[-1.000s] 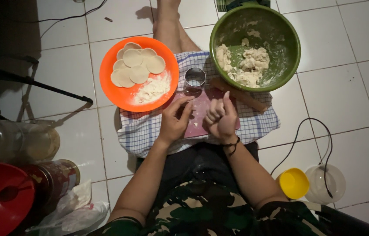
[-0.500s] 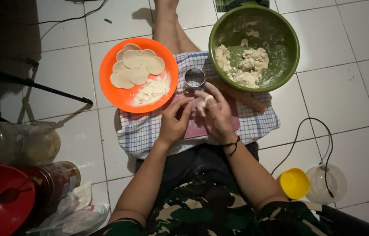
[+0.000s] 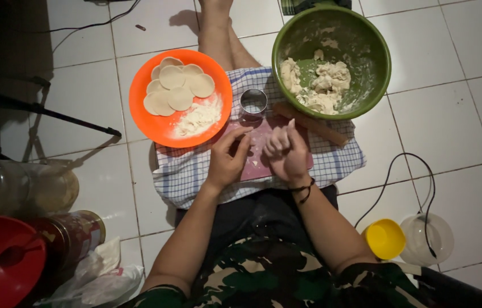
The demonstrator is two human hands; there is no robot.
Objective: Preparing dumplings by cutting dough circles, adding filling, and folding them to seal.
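Dough [image 3: 280,138], seemingly, between both hands [image 3: 259,155].

Green camouflage clothing, bare forearms, dark band [image 3: 304,190] at right wrist.

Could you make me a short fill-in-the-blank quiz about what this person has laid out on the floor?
1. The flat dough rounds lie on a plate coloured ____.
2. The lumpy dough sits in a ____ bowl.
3. The metal ring cutter stands between the plate and the ____.
4. The right hand has a dark band round its ____.

Missing words: orange; green; bowl; wrist
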